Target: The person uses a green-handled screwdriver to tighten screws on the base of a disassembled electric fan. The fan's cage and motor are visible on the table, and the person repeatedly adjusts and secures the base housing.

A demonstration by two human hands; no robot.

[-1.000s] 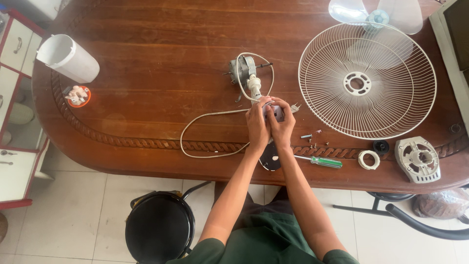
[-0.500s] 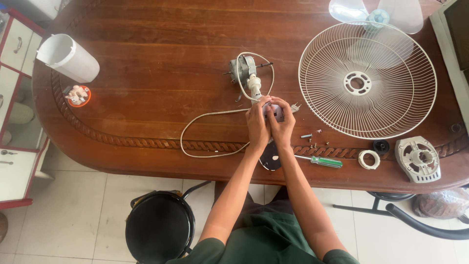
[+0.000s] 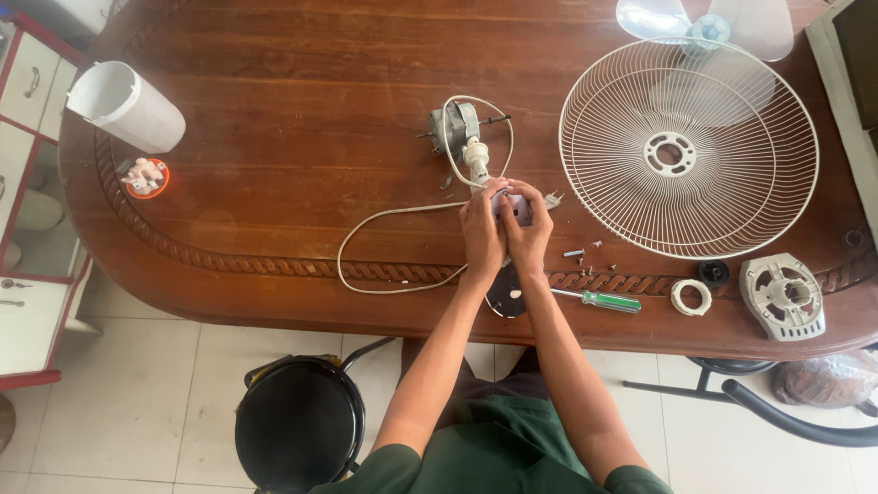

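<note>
Both hands meet at the middle of the wooden table (image 3: 274, 137), closed together around a small white fan part (image 3: 514, 209), likely the neck or switch housing. The left hand (image 3: 482, 230) grips it from the nine o'clock side, the right hand (image 3: 529, 234) from three o'clock, fingers curled tight over it; what lies under the fingers cannot be told. At twelve o'clock from the hands sits the bare fan motor (image 3: 455, 126), joined to the held part by a white stem, and a white power cord (image 3: 384, 247) loops away toward eight o'clock.

The step in hand looks like working this housing apart or together while the fan lies dismantled. Loose screws (image 3: 585, 261) lie at four o'clock, a green-handled screwdriver (image 3: 599, 299) just beyond them. The wire guard (image 3: 688, 151) rests at two o'clock, the blade (image 3: 704, 23) past it.

The next move likely calls for one hand steadying the housing while the other takes the screwdriver.
</note>
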